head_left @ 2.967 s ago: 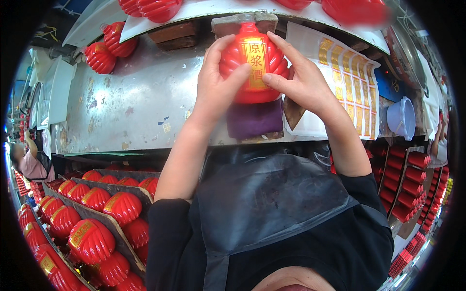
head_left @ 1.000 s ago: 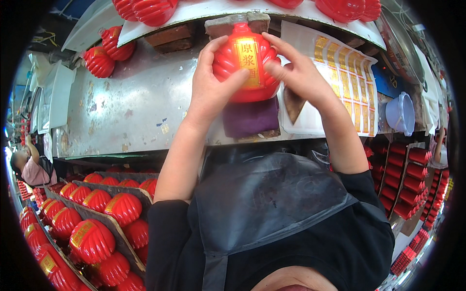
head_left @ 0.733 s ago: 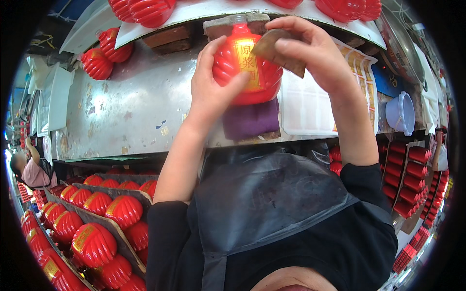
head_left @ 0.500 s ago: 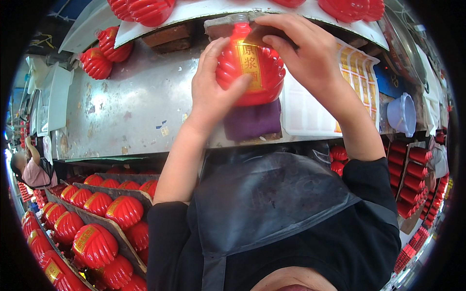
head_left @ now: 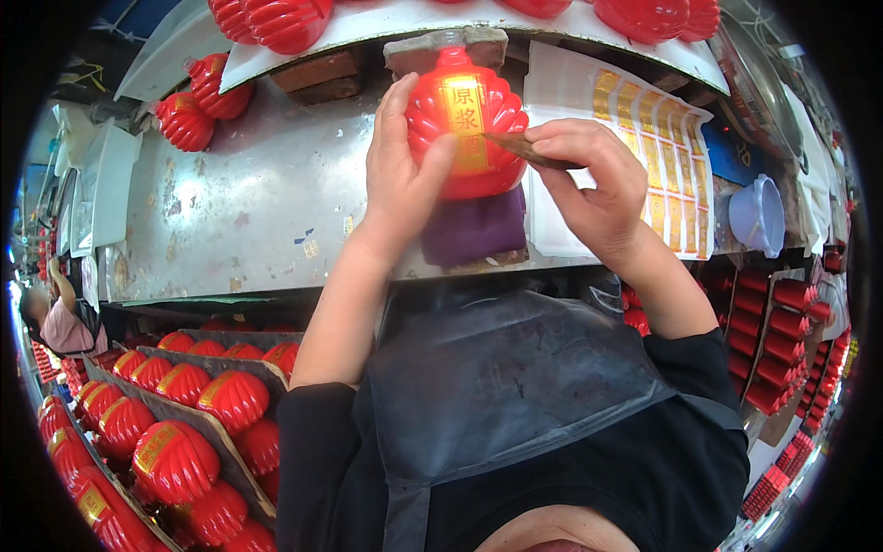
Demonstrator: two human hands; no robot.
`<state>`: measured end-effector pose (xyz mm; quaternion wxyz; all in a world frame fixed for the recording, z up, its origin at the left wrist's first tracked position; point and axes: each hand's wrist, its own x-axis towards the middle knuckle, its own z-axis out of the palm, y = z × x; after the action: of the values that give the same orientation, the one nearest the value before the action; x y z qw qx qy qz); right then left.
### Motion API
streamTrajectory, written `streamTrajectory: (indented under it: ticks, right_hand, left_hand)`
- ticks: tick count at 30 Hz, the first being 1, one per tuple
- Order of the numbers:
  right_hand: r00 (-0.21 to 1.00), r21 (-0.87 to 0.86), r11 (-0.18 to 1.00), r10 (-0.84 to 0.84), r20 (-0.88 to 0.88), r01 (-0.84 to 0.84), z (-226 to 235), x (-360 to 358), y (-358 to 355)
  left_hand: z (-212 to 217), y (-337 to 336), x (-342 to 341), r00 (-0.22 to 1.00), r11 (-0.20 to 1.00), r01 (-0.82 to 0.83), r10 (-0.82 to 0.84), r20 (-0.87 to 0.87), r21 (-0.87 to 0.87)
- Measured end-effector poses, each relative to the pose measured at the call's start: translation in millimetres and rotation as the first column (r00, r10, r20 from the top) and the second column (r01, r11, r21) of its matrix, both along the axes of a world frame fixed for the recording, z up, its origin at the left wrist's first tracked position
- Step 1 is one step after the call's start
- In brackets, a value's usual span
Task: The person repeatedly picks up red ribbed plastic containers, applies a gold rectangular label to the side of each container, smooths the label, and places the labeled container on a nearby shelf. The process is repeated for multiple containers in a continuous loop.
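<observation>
A red ribbed glass bottle [head_left: 508,115] lies on its back, its neck toward the far side against a grey padded block [head_left: 487,51]. Under its base is a folded purple cloth [head_left: 474,230]. Down the bottle's front runs a gold label [head_left: 463,97]. My left hand [head_left: 397,175] grips the bottle's left side, fingers along the ribs and thumb over the label's lower left. My right hand [head_left: 593,175] pinches a thin, flat brown piece [head_left: 535,150], whose tip touches or hovers just over the label's lower part; I cannot tell which.
Right of the bottle lies a white sheet of gold labels [head_left: 676,166], with a pale blue bucket [head_left: 759,218] beyond. Red bottles [head_left: 221,83] rest at the far left; more fill racks [head_left: 235,400] at lower left. A raised white shelf [head_left: 414,20] spans the far edge. A person [head_left: 64,317] works far left.
My right hand has come down and right from the bottle's neck to beside the label's lower part, uncovering the neck and block. My left hand stays on the bottle, its thumb slightly shifted left.
</observation>
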<state>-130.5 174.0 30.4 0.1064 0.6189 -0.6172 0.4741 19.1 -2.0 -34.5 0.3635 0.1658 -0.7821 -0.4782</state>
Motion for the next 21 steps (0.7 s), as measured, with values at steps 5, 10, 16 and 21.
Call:
streamTrajectory:
  ticks: [5, 10, 16, 21]
  right_hand:
    - [0.922, 0.085, 0.977, 0.215, -0.323, -0.198, -21.6, 18.5, 14.5]
    - [0.97, -0.119, 0.993, -0.026, -0.242, -0.003, -16.0, 22.4, 2.6]
    - [0.91, 0.086, 0.996, 0.049, -0.412, -0.015, -14.3, 50.7, -3.4]
    - [0.914, 0.091, 0.992, 0.111, -0.391, -0.081, -20.3, 53.7, -1.7]
  left_hand:
    - [-2.1, 5.2, -0.2, 1.0, 0.999, -0.002, 0.003, -0.02, 0.046]
    - [1.4, 20.0, 8.9, 0.992, 0.947, 0.06, -0.022, -0.122, 0.315]
    - [-15.9, 22.0, 10.3, 0.959, 0.895, 0.149, -0.027, -0.282, 0.421]
    - [-3.8, 29.2, 14.7, 0.954, 0.836, 0.194, -0.037, -0.299, 0.514]
